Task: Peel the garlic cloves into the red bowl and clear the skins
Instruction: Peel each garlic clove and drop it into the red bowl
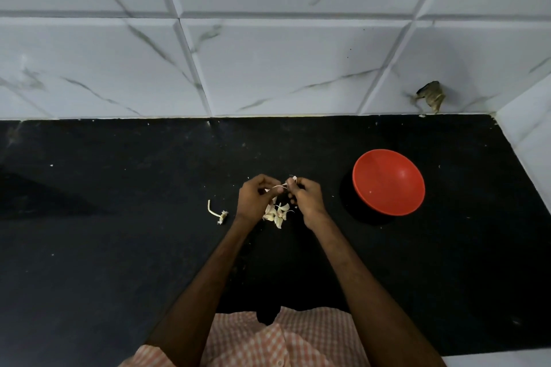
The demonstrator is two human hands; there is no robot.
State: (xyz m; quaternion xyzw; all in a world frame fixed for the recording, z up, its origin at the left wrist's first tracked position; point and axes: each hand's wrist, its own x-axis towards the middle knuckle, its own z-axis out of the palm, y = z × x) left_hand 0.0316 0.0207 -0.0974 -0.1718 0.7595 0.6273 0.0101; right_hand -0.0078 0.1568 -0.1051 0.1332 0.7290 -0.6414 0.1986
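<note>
Over the middle of the black counter (119,247), my left hand (256,198) and my right hand (305,197) meet. Both pinch a small garlic clove (284,186) with pale skin between their fingertips. Just below the hands lies a small pile of garlic cloves and skins (277,213). A bare garlic stem with its root end (217,213) lies to the left of my left hand. The red bowl (388,182) stands to the right of my right hand, and only a tiny pale speck shows inside it.
A white marble-patterned tiled wall (268,53) runs along the back of the counter. A dark broken hole (432,95) sits low in the wall at the right. A white side wall (530,134) closes the counter's right end. Small pale specks dot the counter.
</note>
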